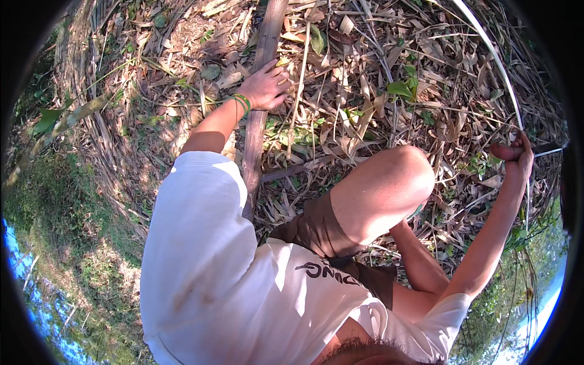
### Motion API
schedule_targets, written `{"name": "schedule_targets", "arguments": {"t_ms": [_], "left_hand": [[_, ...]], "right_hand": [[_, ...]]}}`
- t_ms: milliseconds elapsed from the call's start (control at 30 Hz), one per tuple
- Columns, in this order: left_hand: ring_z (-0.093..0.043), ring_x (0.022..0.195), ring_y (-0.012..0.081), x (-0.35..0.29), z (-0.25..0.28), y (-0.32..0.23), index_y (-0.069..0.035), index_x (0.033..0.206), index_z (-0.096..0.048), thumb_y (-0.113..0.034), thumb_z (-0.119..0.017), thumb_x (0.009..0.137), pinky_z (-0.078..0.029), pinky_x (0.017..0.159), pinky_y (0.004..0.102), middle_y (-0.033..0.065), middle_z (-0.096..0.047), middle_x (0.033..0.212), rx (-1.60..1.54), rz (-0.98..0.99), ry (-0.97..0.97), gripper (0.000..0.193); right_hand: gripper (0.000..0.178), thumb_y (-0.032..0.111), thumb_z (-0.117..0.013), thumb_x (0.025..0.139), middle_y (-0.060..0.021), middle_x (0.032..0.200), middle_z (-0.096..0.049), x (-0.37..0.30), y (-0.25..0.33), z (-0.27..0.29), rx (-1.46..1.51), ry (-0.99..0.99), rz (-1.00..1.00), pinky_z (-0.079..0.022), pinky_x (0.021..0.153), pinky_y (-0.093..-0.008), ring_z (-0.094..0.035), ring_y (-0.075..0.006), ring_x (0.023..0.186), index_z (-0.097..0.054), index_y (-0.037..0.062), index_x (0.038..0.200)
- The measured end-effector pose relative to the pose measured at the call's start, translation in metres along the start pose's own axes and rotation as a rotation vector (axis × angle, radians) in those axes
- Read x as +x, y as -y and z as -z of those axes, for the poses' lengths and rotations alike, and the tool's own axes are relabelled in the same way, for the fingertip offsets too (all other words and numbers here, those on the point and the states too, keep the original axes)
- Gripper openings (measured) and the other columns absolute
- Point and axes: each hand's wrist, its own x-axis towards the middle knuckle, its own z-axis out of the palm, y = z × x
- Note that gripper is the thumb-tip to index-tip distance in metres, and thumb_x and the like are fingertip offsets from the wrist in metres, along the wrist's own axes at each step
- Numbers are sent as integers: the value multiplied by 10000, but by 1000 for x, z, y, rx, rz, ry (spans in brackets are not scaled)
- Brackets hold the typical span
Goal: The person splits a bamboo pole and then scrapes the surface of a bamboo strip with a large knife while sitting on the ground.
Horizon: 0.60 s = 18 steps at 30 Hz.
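Note:
My left hand (pixel 267 87) lies on a long wooden pole (pixel 265 44), its fingers spread over the bark and toward the dry leaves beside it. Green bands circle that wrist. Out at the far right, my right hand (pixel 520 155) is closed around the brown handle of a large knife (pixel 550 149). The dark blade with a bright edge points right, and its tip is lost at the rim of the picture. A long pale strip (pixel 496 55) curves down from the top to this hand; whether the fingers also grip it, I cannot tell.
Dry leaves and twigs (pixel 347 115) cover the ground. My bent knee (pixel 404 173) rises between the two hands. A thin stick (pixel 299 85) lies right of the pole, and a thicker branch (pixel 73 121) lies at the left. Green plants (pixel 404 88) grow among the litter.

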Motion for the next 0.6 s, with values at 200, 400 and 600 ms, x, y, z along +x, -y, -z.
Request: {"name": "schedule_targets", "arguments": {"t_ms": [200,400,600], "left_hand": [[-583,1031,244,16,5,6,-135,924,-725,-314,-620,851,-344,1158,483,35,-640,948,-27,-1,-2,220],[-596,1022,248,3,-7,9,-145,782,-741,-335,-607,846,-289,1189,550,44,-653,890,32,-49,85,241],[-597,1003,242,7,-9,3,-153,743,-768,-320,-611,830,-244,1207,556,28,-680,867,68,0,141,245]], "right_hand": [[118,19,-673,910,-50,818,-627,30,-21,-2,72,1,-34,-469,587,-212,-553,-115,671,-670,-48,1007],[164,96,-671,925,-39,787,-629,-10,-40,-53,29,-79,41,-467,588,-231,-558,-117,668,-705,-47,996],[126,81,-672,905,-63,829,-672,-45,-46,-113,5,-86,231,-477,659,-244,-564,-120,696,-714,-37,917]]}}
